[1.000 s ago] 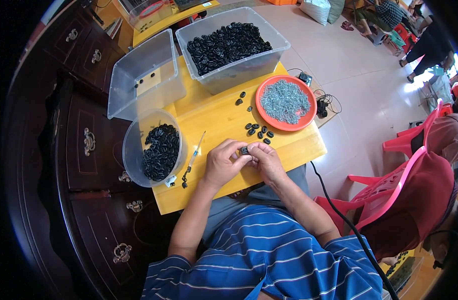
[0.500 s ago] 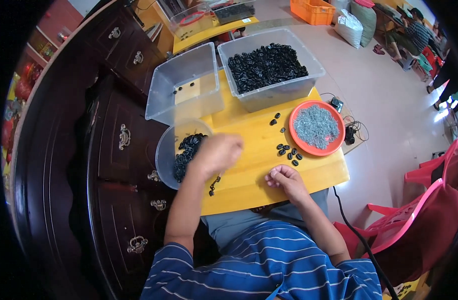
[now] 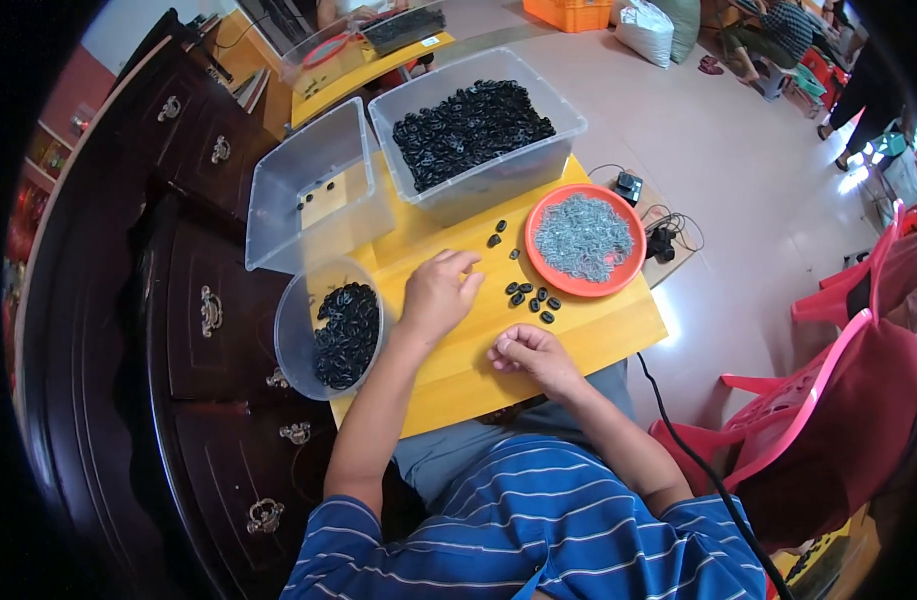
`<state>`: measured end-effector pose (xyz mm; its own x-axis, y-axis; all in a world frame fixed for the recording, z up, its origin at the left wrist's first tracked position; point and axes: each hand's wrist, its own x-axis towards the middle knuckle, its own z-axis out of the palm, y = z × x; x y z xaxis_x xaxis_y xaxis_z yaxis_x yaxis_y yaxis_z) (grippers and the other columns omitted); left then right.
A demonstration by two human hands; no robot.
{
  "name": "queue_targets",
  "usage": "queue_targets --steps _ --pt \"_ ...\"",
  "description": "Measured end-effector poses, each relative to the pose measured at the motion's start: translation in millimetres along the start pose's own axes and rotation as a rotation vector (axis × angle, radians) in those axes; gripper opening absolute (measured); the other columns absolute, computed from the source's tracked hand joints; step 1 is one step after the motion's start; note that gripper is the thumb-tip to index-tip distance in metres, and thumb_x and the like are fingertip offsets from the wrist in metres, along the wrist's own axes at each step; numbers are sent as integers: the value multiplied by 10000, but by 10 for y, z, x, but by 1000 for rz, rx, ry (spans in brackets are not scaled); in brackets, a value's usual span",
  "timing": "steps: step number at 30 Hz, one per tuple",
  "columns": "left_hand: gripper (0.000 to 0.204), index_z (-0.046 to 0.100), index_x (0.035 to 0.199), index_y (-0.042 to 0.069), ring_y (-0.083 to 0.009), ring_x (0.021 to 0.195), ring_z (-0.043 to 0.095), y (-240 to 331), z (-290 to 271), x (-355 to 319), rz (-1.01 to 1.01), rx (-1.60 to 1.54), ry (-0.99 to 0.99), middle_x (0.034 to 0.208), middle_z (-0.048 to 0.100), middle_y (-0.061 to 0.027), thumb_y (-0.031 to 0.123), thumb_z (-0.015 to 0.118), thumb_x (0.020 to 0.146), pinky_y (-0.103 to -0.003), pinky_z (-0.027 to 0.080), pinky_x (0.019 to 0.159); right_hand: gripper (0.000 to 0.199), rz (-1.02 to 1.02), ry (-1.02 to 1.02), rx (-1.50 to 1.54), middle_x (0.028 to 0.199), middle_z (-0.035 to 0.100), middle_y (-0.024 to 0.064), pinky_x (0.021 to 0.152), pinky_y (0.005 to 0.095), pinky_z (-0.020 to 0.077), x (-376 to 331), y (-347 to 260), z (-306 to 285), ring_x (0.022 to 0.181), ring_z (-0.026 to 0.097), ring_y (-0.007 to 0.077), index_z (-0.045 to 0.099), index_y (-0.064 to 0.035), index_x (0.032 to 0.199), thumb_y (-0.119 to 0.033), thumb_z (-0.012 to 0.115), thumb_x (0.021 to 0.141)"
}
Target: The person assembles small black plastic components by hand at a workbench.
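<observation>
My left hand [image 3: 440,295] is over the yellow table, its thumb and fingers apart and nothing visible in them. Closer to the table's front edge, my right hand [image 3: 533,355] is closed, thumb pressed to curled fingers. Whatever it may hold is hidden. Just beyond it lie several small black oval pieces [image 3: 542,293], with a few more [image 3: 494,240] farther back. An orange-red plate [image 3: 635,265] heaped with small shiny silver metal pieces [image 3: 583,236] stands to the right. Left of my left forearm, a round clear tub [image 3: 291,330] holds many black pieces [image 3: 346,338].
A large clear bin [image 3: 468,205] full of black pieces stands at the back, beside another clear bin [image 3: 268,215] with a few pieces. Dark wooden drawers [image 3: 218,370] flank the left. Pink chairs [image 3: 778,410], a black cable [image 3: 678,430] and small black devices [image 3: 628,187] are on the right.
My left hand has moved right and away from the round tub, its fingers spreading. The small dark chain near my left forearm no longer shows. The view has shifted; my right hand stays closed.
</observation>
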<state>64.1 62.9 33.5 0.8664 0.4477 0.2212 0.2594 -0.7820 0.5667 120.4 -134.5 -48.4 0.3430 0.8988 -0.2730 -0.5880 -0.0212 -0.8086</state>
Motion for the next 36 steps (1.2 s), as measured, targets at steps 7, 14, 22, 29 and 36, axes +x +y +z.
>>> queue_targets --steps 7,14,22,29,36 --pt "223 720 1041 67 -352 880 677 -177 763 423 163 96 47 923 704 -154 195 717 859 -442 542 772 159 -72 -34 8 987 716 58 818 276 554 85 255 -130 865 676 126 644 -59 1045 -212 612 1020" --pt "130 720 879 54 -364 818 657 -183 929 461 205 94 62 873 680 -154 181 715 855 -468 517 735 165 -90 -76 67 882 673 -4 711 250 525 123 366 -53 777 638 83 626 -80 970 -239 615 1012" --pt "93 650 869 4 -353 688 616 -215 908 297 101 64 31 760 634 -167 65 712 836 -461 492 657 169 -94 -58 77 893 659 -11 739 247 516 52 219 -91 783 619 73 611 -82 976 -245 601 1021" --pt "52 637 864 5 -102 620 511 -36 482 -244 -155 -418 71 731 601 -21 22 685 875 -269 436 590 233 -68 -64 201 940 682 -3 749 238 528 51 211 -118 805 644 76 610 -99 1047 -325 551 1050" --pt "58 643 843 -15 -148 800 612 316 341 -635 65 -553 6 932 628 -82 -12 699 855 -264 503 671 291 16 -55 374 857 650 -3 661 232 506 -6 119 -87 727 619 93 604 -129 1024 -410 531 1046"
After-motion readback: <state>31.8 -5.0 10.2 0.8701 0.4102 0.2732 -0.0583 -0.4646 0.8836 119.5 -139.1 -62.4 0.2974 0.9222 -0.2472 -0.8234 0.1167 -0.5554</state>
